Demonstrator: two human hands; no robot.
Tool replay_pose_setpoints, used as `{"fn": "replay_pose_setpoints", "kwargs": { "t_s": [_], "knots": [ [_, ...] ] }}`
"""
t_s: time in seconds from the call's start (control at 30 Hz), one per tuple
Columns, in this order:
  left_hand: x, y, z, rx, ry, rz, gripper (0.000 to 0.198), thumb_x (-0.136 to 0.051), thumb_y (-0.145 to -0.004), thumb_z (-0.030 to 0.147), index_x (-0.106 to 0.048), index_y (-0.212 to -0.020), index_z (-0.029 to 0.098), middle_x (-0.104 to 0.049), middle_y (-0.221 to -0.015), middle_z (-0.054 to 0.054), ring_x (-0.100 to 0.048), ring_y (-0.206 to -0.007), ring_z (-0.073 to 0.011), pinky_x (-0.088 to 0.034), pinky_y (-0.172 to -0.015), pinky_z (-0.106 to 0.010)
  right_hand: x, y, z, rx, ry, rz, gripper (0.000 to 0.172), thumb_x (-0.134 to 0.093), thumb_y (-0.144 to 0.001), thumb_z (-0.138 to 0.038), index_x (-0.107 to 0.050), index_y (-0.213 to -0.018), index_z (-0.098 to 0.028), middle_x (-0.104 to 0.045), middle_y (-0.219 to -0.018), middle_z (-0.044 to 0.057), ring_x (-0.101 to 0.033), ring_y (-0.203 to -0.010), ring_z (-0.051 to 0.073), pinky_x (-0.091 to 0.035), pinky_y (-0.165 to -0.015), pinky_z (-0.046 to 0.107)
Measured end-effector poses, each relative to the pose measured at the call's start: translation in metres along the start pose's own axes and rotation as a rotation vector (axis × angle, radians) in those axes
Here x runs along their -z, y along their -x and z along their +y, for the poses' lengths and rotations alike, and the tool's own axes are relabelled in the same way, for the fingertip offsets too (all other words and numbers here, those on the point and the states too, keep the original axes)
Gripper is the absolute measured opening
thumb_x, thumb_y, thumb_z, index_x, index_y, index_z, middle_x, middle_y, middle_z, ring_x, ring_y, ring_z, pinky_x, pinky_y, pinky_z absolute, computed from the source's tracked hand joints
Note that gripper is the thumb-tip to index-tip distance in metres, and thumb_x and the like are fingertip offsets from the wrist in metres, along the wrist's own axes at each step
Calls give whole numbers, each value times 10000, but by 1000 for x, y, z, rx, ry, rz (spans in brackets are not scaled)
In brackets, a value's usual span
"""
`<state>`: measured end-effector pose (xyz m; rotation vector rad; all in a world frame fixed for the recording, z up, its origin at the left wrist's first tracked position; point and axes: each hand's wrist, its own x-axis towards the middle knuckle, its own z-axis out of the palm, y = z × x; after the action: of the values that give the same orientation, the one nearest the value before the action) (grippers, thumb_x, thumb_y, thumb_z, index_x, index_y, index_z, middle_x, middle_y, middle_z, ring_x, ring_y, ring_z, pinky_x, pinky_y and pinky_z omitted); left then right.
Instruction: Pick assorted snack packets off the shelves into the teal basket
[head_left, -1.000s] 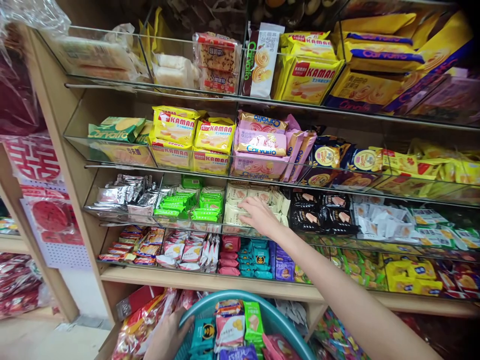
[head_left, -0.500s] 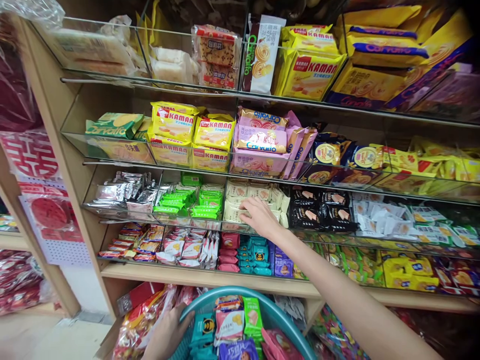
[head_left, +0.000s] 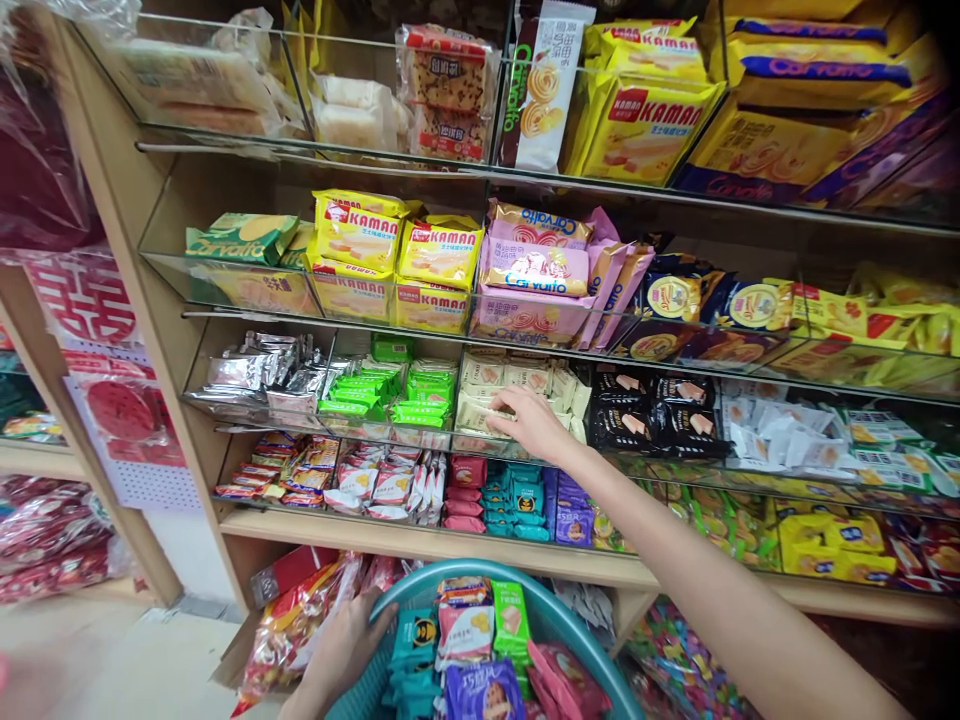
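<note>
My left hand point(head_left: 341, 640) is closed on the left rim of a teal plastic basket point(head_left: 600, 628). Inside the basket lie small snack packs: teal packets point(head_left: 415, 635), a white-and-pink packet point(head_left: 465, 632), a green wafer packet point(head_left: 511, 612), a purple cookie packet point(head_left: 484, 690) and pink packets point(head_left: 566, 680). My right hand point(head_left: 531, 425) reaches over a clear divider into a compartment of cream-coloured wafer packets point(head_left: 484, 372). Its thumb and fingers are bent together on a cream wafer packet point(head_left: 472, 416) at the front; the fingertips are partly hidden.
Clear panels front and divide the shelves. Green packets point(head_left: 424, 395) lie left of the cream ones, black wafer packets point(head_left: 622, 420) to the right. Yellow biscuit packs point(head_left: 356, 235) fill the shelf above. The wooden shelf edge point(head_left: 360, 530) runs behind the basket; bagged sweets point(head_left: 300, 620) lie beneath.
The view has shifted slightly, so the shelves appear a little further right. My right hand stays at the cream packets with its fingers more bent. My left hand keeps holding the basket.
</note>
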<state>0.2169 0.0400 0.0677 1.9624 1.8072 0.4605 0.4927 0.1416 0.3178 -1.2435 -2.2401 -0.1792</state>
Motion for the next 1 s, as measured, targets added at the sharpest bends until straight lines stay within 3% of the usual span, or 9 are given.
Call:
{"fn": "replay_pose_setpoints", "kwargs": {
  "t_s": [0.23,0.37,0.5,0.67,0.83,1.0],
  "knots": [
    [0,2,3,-7,6,2,305,-370,-903,417,-597,-920,213,-700,-866,-69,-654,-887,-214,-425,-726,-268,32,19,-21,-19,-287,131,112,-597,-832,-282,-613,-884,-184,-662,-881,16,-584,-833,169,-400,-744,282],
    [0,3,5,3,16,-11,305,-395,-906,414,-595,-881,186,-683,-799,-58,-642,-790,-187,-436,-700,-288,26,58,-60,2,-465,-44,98,-577,-847,-272,-609,-912,-206,-669,-843,-12,-597,-776,147,-416,-708,266],
    [2,4,6,-11,44,-24,303,-459,-897,419,-599,-916,150,-659,-826,-20,-617,-759,-147,-472,-744,-340,-19,106,-104,42,-468,-335,118,-587,-842,-213,-638,-948,-233,-680,-916,-16,-595,-860,148,-411,-755,257],
    [3,6,6,-13,73,3,337,-432,-906,442,-597,-868,151,-632,-763,-6,-608,-743,-145,-471,-732,-340,-89,160,-145,159,-221,-690,102,-553,-861,-206,-653,-863,-187,-688,-879,36,-611,-867,194,-429,-774,295],
    [1,5,5,-25,87,16,335,-414,-909,427,-597,-847,152,-634,-735,-11,-601,-719,-149,-443,-704,-317,-142,195,-172,227,-36,-771,151,-545,-845,-154,-648,-954,-135,-687,-946,101,-616,-938,244,-421,-908,394],
    [1,4,3,-35,93,16,322,-409,-902,420,-590,-818,168,-657,-762,-41,-607,-737,-164,-418,-691,-285,-179,209,-188,178,-43,-756,168,-528,-872,-183,-675,-927,-124,-700,-896,123,-643,-905,243,-454,-877,393]
  ]
}}
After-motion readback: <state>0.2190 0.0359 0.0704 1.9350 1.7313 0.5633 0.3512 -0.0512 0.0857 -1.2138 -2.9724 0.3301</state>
